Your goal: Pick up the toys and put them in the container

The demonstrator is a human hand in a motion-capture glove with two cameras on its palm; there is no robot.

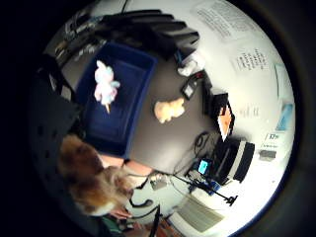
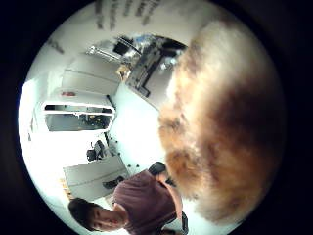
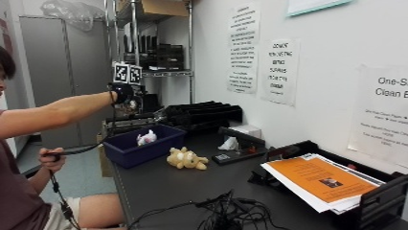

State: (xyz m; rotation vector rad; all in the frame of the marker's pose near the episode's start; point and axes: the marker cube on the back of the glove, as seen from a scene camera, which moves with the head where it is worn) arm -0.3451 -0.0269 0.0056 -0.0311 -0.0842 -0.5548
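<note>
- The hand (image 3: pixel 122 93) is raised above the far end of the blue bin (image 3: pixel 127 152), arm stretched out from the person's shoulder.
- A brown furry toy (image 2: pixel 225 122) fills much of the thumb-side palm view and shows again at the edge of the little-finger view (image 1: pixel 89 177), so it lies close against the palm. From the outside view the fingers look curled around something, but the toy itself is hard to make out there.
- A white-and-pink plush (image 1: pixel 106 86) lies inside the bin, on its floor.
- A tan teddy (image 3: pixel 186 158) lies on the dark bench (image 3: pixel 165 187), just beside the bin's long wall, outside it.
- Farther along the bench: a tangle of cables (image 3: pixel 223 215) and a tray with an orange sheet (image 3: pixel 322 179).
</note>
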